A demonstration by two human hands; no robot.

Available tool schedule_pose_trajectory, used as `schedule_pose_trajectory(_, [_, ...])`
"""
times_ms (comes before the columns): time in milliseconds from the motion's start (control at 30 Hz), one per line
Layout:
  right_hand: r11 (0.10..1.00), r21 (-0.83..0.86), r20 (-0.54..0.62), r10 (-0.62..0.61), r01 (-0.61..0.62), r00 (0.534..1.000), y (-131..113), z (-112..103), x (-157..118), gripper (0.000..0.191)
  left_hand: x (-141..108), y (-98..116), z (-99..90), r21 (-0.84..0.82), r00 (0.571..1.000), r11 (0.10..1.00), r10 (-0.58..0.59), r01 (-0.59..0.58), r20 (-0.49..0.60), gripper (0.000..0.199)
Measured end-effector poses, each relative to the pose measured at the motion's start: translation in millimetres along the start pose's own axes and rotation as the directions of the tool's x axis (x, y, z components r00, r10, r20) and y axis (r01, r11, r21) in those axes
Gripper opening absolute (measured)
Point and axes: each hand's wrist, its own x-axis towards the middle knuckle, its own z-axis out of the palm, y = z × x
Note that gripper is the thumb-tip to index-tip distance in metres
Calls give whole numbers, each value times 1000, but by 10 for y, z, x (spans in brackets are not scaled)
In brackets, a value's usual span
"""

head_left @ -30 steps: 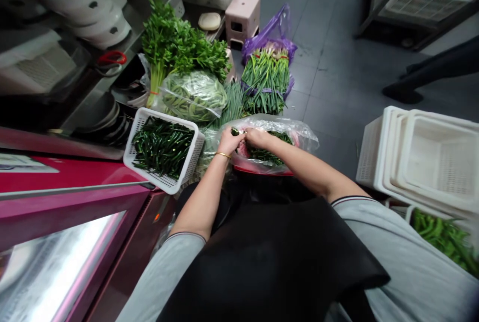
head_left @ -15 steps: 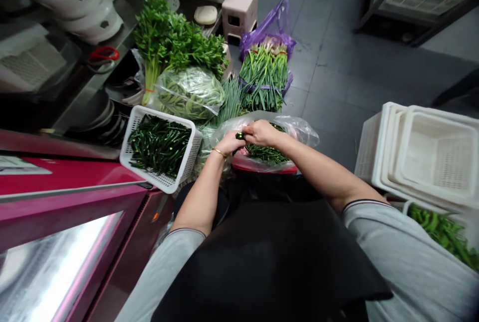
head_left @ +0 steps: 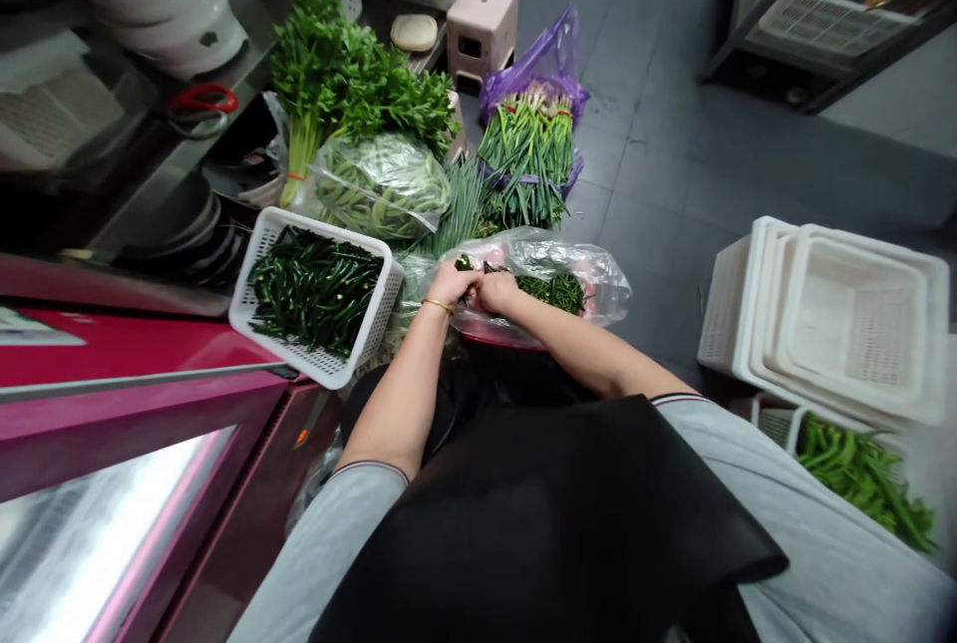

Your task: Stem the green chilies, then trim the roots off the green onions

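Note:
My left hand (head_left: 453,282), with a bracelet at its wrist, is closed round a few dark green peppers (head_left: 465,264) over the left part of a clear plastic bag (head_left: 609,274). Against it, my right hand (head_left: 496,292) is closed, its fingertips at the same peppers; the exact grip is too small to make out. Thin green peppers (head_left: 557,292) lie in the open bag, which rests on something red. To the left, a white basket (head_left: 366,324) holds a heap of dark green peppers (head_left: 314,289).
Bagged green beans (head_left: 381,189), leafy celery (head_left: 336,75) and garlic greens (head_left: 527,150) in purple plastic lie beyond my hands. A pink stool (head_left: 484,20) stands behind them. Stacked white baskets (head_left: 859,314) are at the right; red-handled scissors (head_left: 203,100) at upper left.
My right hand has moved down and slightly left, uncovering more peppers in the bag. My left hand has shifted slightly left and stays closed. The view has shifted a little.

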Motion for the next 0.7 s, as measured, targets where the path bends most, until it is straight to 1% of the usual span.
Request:
schedule_pose_trajectory(67, [998, 36, -4, 43, -43, 999, 93, -86, 17, 28, 21, -34, -8, 66, 998, 997, 40, -37, -51, 17])
schedule_pose_trajectory(100, [995, 74, -5, 62, -61, 998, 178, -142, -3, 28, 33, -53, -4, 90, 996, 994, 70, -65, -49, 17])
schedule_pose_trajectory(133, [987, 146, 2, 67, -67, 998, 273, -200, -40, 28, 43, -71, 8, 105, 994, 989, 104, -101, -28, 18])
schedule_pose_trajectory(167, [965, 256, 10, 60, -60, 998, 365, -252, -90, 28, 50, -89, 31, 106, 990, 984, 141, -141, 5, 20])
schedule_pose_trajectory(200, [920, 390, 12, 42, -43, 999, 443, -294, -149, 28, 54, -104, 65, 92, 984, 980, 174, -178, 45, 23])
schedule_pose_trajectory(233, [853, 521, -3, 24, -19, 1000, 498, -324, -212, 26, 51, -116, 109, 59, 977, 978, 195, -201, 86, 26])
schedule_pose_trajectory(267, [785, 619, -37, 18, 9, 999, 529, -340, -273, 24, 42, -123, 160, 15, 972, 979, 199, -203, 121, 29])
schedule_pose_trajectory(300, [748, 663, -87, 22, 42, 996, 536, -344, -328, 22, 27, -125, 212, -31, 970, 983, 186, -183, 154, 30])
schedule_pose_trajectory(333, [765, 640, -156, 39, 71, 987, 527, -339, -376, 21, 7, -124, 260, -67, 970, 987, 159, -149, 186, 30])
schedule_pose_trajectory(367, [818, 568, -240, 58, 92, 969, 507, -327, -416, 21, -15, -117, 298, -86, 968, 990, 124, -108, 217, 27])
schedule_pose_trajectory(433, [941, 329, -387, 57, 80, 920, 467, -296, -476, 25, -57, -95, 328, -80, 966, 996, 56, -36, 254, 16])
schedule_pose_trajectory(467, [978, 201, -421, 39, 52, 906, 455, -279, -499, 28, -70, -80, 314, -60, 968, 998, 39, -25, 246, 13])
schedule_pose_trajectory(500, [996, 91, -422, 22, 18, 906, 446, -259, -518, 32, -77, -66, 283, -32, 974, 999, 41, -35, 221, 13])
schedule_pose_trajectory(533, [1000, 6, -392, 11, -10, 920, 436, -235, -534, 35, -76, -53, 238, 5, 981, 998, 55, -57, 184, 15])
schedule_pose_trajectory(567, [998, -58, -337, 2, -23, 942, 418, -204, -544, 37, -69, -45, 184, 54, 987, 995, 73, -82, 146, 16])
schedule_pose_trajectory(633, [991, -135, -189, -17, -9, 982, 336, -114, -542, 39, -42, -51, 80, 192, 991, 974, 106, -120, 81, 17])
schedule_pose_trajectory(700, [986, -158, -39, -53, 46, 998, 194, -1, -496, 38, -18, -86, 13, 380, 991, 916, 102, -129, 91, 20])
